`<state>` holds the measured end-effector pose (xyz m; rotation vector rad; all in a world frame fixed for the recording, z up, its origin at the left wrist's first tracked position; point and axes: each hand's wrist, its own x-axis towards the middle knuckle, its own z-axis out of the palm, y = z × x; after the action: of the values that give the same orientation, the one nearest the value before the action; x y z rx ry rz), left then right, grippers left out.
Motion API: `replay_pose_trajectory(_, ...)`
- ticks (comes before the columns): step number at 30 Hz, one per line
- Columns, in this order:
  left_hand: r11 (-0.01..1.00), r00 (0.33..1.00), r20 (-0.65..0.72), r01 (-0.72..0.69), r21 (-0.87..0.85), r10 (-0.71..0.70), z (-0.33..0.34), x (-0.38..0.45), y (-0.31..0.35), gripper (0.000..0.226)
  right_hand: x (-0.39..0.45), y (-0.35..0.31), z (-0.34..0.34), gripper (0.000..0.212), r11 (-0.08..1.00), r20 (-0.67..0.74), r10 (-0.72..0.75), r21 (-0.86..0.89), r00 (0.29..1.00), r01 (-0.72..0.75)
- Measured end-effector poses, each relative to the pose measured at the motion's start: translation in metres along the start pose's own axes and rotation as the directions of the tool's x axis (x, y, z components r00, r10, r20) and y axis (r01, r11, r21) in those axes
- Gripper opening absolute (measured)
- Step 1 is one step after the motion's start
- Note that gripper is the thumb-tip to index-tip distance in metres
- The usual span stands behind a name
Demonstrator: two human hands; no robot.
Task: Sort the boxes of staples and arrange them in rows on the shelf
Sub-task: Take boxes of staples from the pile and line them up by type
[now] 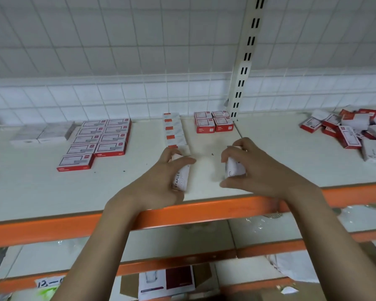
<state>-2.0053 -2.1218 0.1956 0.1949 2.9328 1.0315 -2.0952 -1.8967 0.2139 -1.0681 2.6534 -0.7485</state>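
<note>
My left hand (161, 177) grips a white staple box (181, 179) marked STAPLES at the near end of a single column of white boxes (173, 130). My right hand (248, 168) holds another white staple box (234, 168) just to the right, above the white shelf (41, 187). Two columns of red-edged flat boxes (100, 140) lie in rows to the left. A small block of red boxes (214, 123) stands at the back by the upright. An unsorted heap of red and white boxes (356, 131) lies at the far right.
Two grey-white boxes (41, 133) sit at the far left of the shelf. A slotted white upright (244, 61) rises at the back against a wire grid. The shelf has an orange front rail (182, 213); lower shelves hold plastic wrap and cartons (167, 281).
</note>
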Motion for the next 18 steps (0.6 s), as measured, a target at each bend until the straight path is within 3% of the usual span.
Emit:
replay_pose_trajectory(4,0.993,0.996,-0.052,0.068,-0.1,-0.073,0.0,-0.008,-0.004,0.067,0.005,-0.015,0.008,0.018,0.998,-0.054,-0.052,-0.037,0.997,0.05)
replay_pose_trajectory(8,0.99,0.975,-0.183,0.116,-0.079,-0.128,0.005,-0.006,-0.006,0.058,0.012,-0.02,0.011,0.008,0.991,-0.039,-0.108,-0.089,0.993,0.104)
replay_pose_trajectory(12,0.991,0.956,-0.275,0.069,-0.114,-0.098,0.002,-0.002,-0.009,0.047,0.02,-0.014,0.01,0.027,0.989,0.002,-0.113,-0.092,0.994,0.113)
replay_pose_trajectory(15,0.989,0.952,-0.287,0.073,-0.129,-0.108,-0.002,0.003,-0.01,0.057,0.026,-0.01,0.007,0.059,0.995,-0.013,-0.097,-0.022,0.995,0.097)
replay_pose_trajectory(18,0.983,0.936,-0.318,0.109,-0.145,-0.151,-0.003,0.008,-0.01,0.068,0.037,-0.005,0.006,0.063,0.997,-0.035,-0.078,-0.002,0.996,0.078)
